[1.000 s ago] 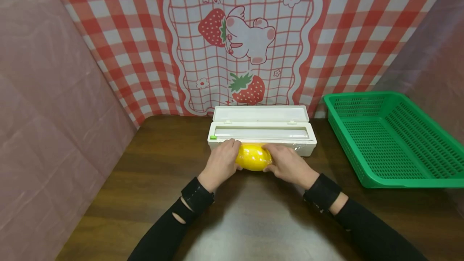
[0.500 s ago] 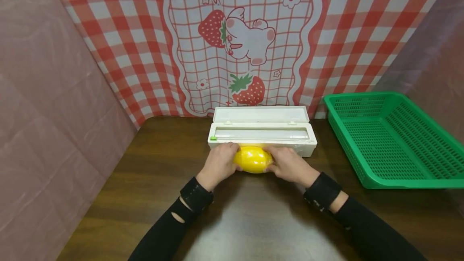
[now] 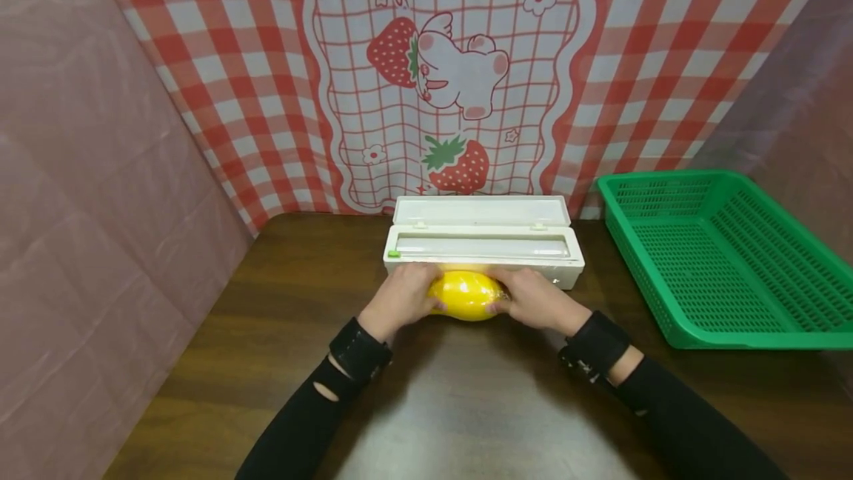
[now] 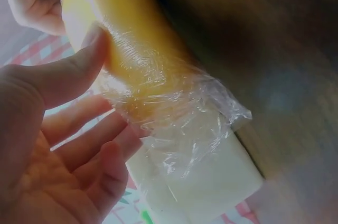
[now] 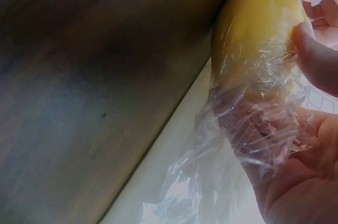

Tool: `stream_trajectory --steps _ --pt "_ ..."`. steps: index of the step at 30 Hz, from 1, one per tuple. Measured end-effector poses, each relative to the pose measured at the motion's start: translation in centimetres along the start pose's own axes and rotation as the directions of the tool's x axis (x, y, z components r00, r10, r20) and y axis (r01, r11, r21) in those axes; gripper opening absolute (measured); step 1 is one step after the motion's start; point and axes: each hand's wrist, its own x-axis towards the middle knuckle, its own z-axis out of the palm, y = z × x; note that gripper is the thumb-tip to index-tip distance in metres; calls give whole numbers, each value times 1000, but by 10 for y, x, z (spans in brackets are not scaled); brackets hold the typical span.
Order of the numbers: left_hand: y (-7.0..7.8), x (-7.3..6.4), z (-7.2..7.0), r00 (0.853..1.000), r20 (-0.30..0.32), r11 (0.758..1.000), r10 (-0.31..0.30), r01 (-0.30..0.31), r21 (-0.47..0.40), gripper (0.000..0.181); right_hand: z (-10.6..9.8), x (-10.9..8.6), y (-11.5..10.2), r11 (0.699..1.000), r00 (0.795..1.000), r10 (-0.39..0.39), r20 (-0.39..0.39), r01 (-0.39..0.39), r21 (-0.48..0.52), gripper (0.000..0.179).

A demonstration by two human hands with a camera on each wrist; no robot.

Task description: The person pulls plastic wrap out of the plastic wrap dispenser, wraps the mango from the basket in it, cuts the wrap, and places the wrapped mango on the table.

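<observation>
A smooth yellow oval fruit (image 3: 468, 295), its exact kind unclear, is held in front of a white cling film dispenser (image 3: 485, 231). My left hand (image 3: 403, 298) grips its left end, thumb on the near side. At the other end my right hand (image 3: 538, 304) grips it in the same way. Clear cling film (image 4: 174, 108) covers the fruit, crumpled and loose at its left end in the left wrist view. More loose film (image 5: 259, 129) bunches over the right palm and trails along the dispenser in the right wrist view. The dispenser's lid (image 3: 481, 210) stands raised, and a film roll (image 3: 483, 247) shows inside.
A green plastic basket (image 3: 643, 284) stands on the right side of the brown wooden table (image 3: 266, 332). Behind the table hangs a red-and-white checked cloth (image 3: 266, 106) with strawberry prints. A small green slider (image 3: 394, 253) sits at the dispenser's left front.
Both hands and the yellow fruit have come slightly towards me, away from the dispenser. Both hands keep their grip on the fruit's ends. The dispenser and basket stay in place.
</observation>
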Motion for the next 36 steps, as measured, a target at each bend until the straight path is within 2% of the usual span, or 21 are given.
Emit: stream_trajectory --steps 8,21,31,33,36 --pt "-1 4 -3 995 97 1000 5 -3 -22 27 1 0 3 998 1000 13 22 -14 58 55" --pt "-2 9 -7 967 255 1000 -10 16 -21 27 4 1 11 983 998 52 48 -59 176 40" --pt "-6 10 -5 961 275 997 11 10 -76 27 2 2 14 974 997 63 51 -72 214 35" --pt "-6 7 -3 967 254 996 11 11 -84 33 3 1 13 972 996 70 49 -79 220 36" --pt "-6 1 2 983 183 999 29 -23 -34 43 4 -1 13 974 995 80 52 -89 209 40"
